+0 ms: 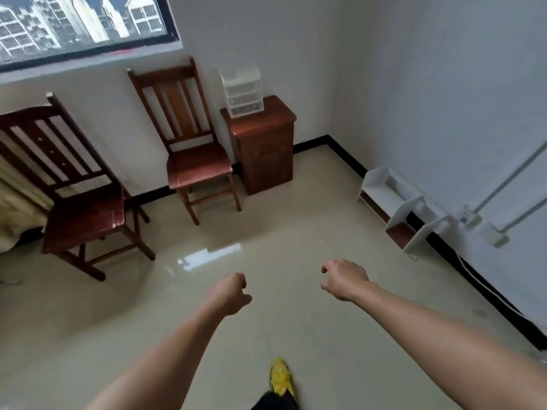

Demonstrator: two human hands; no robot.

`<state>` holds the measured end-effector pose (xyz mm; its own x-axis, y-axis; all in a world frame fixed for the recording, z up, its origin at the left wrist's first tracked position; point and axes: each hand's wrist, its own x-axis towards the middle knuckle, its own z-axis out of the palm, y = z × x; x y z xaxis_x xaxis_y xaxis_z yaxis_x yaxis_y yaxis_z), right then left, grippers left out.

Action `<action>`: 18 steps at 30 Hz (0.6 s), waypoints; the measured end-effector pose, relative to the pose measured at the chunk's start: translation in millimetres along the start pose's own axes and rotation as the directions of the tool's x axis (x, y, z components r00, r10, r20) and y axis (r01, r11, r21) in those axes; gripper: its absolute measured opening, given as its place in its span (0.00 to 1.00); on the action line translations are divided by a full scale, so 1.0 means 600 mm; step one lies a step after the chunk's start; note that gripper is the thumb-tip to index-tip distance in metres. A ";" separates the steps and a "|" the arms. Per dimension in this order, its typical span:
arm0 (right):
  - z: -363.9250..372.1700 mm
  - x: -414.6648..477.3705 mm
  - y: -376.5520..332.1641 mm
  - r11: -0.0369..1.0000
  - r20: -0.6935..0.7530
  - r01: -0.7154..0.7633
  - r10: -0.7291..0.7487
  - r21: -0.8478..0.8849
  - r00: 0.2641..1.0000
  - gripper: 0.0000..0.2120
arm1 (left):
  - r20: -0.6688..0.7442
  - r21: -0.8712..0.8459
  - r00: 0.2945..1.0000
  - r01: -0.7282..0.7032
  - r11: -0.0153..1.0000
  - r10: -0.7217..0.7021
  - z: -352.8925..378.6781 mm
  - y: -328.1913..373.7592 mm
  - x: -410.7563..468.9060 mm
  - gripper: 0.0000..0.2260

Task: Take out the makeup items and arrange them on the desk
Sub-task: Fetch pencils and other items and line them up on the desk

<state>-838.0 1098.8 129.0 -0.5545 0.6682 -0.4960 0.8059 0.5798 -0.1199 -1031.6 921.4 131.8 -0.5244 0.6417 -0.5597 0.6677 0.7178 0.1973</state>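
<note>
A small white and clear plastic drawer organizer (242, 91) stands on a reddish wooden cabinet (263, 143) against the far wall. What its drawers hold is too small to tell. Both my arms stretch forward over the tiled floor, well short of the cabinet. My left hand (232, 292) hangs with loosely curled fingers and holds nothing. My right hand (343, 278) is likewise loosely curled and holds nothing.
Two wooden chairs stand left of the cabinet, one (189, 143) next to it, one (74, 190) nearer at the left. A white low shelf (396, 202) lies along the right wall. A window (83, 25) is at the upper left. My yellow shoe (279, 377) shows below.
</note>
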 end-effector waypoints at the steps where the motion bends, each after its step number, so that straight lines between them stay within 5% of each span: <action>1: -0.027 0.041 -0.012 1.000 -0.019 -0.004 0.004 0.019 1.000 0.21 | -0.022 0.001 1.000 -0.006 1.000 0.007 -0.039 -0.003 0.040 0.18; 18: -0.337 0.646 -0.070 0.991 -0.068 0.036 -0.028 0.125 0.997 0.18 | -0.076 -0.041 0.997 0.012 0.999 -0.015 -0.413 0.067 0.600 0.16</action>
<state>-1128.8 1427.9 115.7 -0.5895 0.6817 -0.4332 0.8049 0.5407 -0.2445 -1324.4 1248.4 137.5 -0.5727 0.6497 -0.4999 0.6393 0.7357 0.2238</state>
